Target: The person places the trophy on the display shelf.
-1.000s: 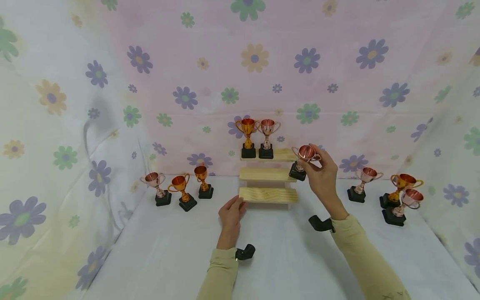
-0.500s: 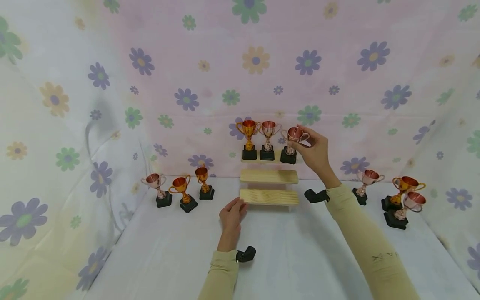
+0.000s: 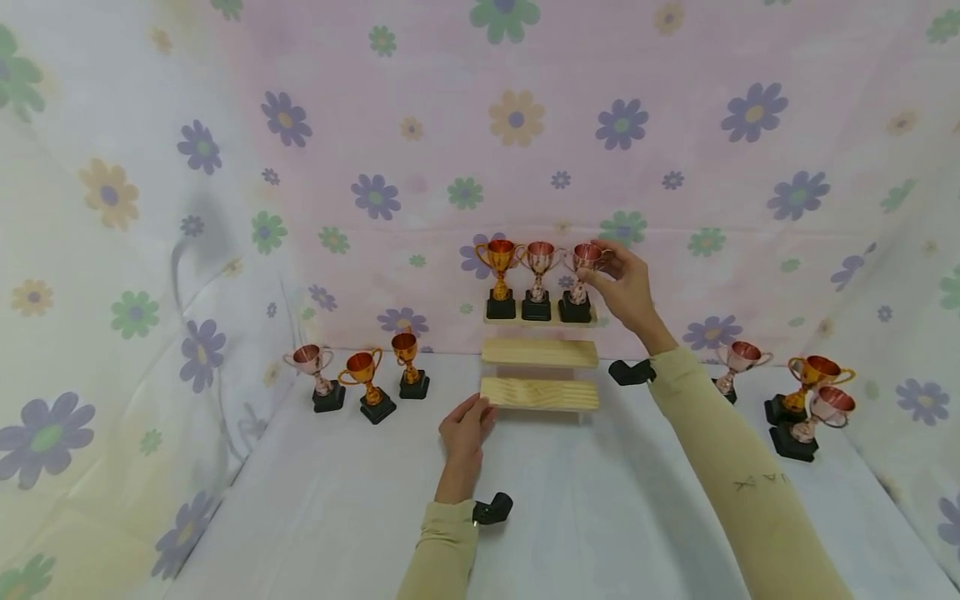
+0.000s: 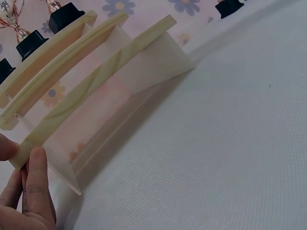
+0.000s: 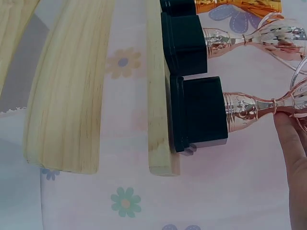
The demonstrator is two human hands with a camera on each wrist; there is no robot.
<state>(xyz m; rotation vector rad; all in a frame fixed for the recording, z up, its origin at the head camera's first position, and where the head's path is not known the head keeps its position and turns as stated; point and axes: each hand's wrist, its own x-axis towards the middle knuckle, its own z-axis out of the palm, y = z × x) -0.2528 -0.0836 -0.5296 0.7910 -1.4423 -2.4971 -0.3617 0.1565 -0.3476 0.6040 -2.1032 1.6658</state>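
Note:
My right hand (image 3: 628, 290) holds a rose-gold trophy cup (image 3: 576, 308) by its bowl, at the right end of the top step of a wooden three-step stand (image 3: 540, 393). In the right wrist view this cup's black base (image 5: 200, 114) sits against the top plank, and a finger (image 5: 290, 143) lies at the stem below the bowl. Beside it on that step stand another rose-gold trophy (image 3: 537, 308) and a gold trophy (image 3: 500, 307). My left hand (image 3: 461, 437) pinches the left end of the bottom step; the left wrist view shows thumb and fingers (image 4: 37, 184) around the plank.
Left of the stand are a rose-gold trophy (image 3: 327, 398) and two gold ones (image 3: 377, 407). On the right stand a rose-gold trophy (image 3: 742, 357), a gold one (image 3: 813, 371) and another rose-gold one (image 3: 795, 442). Flowered cloth (image 3: 420, 100) hangs behind the white table (image 3: 547, 500).
My right hand has carried the rose-gold trophy up and left from beside the stand onto the top step, setting it upright in line with the others. The left hand has stayed put.

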